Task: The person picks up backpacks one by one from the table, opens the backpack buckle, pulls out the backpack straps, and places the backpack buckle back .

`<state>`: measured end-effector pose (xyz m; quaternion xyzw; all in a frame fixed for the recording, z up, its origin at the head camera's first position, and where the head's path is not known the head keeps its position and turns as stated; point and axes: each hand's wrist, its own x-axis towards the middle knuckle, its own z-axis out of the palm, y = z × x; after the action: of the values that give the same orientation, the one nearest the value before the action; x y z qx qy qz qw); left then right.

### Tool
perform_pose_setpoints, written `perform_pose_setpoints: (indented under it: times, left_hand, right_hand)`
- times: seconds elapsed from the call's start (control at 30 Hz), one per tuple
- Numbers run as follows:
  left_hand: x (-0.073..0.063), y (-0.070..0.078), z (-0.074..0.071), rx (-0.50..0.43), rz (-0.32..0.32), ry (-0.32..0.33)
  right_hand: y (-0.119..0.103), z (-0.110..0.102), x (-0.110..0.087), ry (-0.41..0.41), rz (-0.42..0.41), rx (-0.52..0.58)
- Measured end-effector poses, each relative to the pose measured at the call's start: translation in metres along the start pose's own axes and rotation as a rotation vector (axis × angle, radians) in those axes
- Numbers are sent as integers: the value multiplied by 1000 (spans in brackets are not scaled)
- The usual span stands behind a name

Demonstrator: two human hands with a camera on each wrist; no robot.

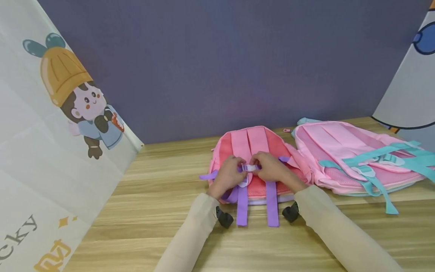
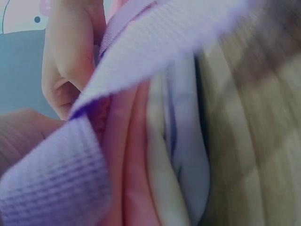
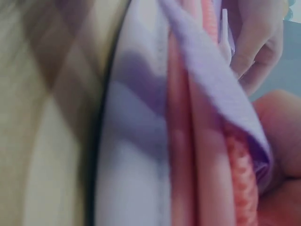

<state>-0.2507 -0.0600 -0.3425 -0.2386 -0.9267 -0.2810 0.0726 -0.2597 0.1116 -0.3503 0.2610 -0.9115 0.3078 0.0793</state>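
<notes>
A small coral-pink backpack (image 1: 224, 145) lies on the wooden table with its shoulder straps facing up. Across its middle runs a purple chest strap with a white buckle (image 1: 250, 167). My left hand (image 1: 228, 173) pinches the buckle's left end, and my right hand (image 1: 272, 167) pinches its right end, so both hands nearly meet. The fingertips partly cover the buckle's ends, and whether it is fastened I cannot tell. Purple webbing straps (image 1: 272, 206) hang down from the bag toward me. In the left wrist view, a purple strap (image 2: 155, 52) crosses in front of the bag's side.
A lighter pink backpack (image 1: 334, 136) with turquoise straps (image 1: 374, 155) lies against the coral one on the right. Behind them rises a dark blue-grey partition (image 1: 204, 68). A white panel with a cartoon figure (image 1: 90, 102) stands at the left edge of the wooden table (image 1: 142, 211).
</notes>
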Motion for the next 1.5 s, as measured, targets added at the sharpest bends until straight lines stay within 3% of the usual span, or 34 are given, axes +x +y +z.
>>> perform_pose_setpoints:
  times: [0.1,0.23,0.33,0.67,1.2,1.5]
  left_hand:
    - [1,0,-1,-40,24,22]
    - [1,-2,-3,-146,9,25]
    - [1,-3,-3,-171,-4,25]
    - [1,-8,4,-81,55,38]
    - [-1,-16,6,-61,58,88]
    - [-2,-14,-2,-82,27,-1]
  right_hand:
    - [-2,-4,0,12,-10,21]
    - [-4,-7,0,13,-18,32]
    - [-4,-7,0,-4,-13,28]
    - [-2,-2,-2,-41,24,-12]
    - [-4,13,0,91,40,81]
    - [-5,14,-2,69,76,129]
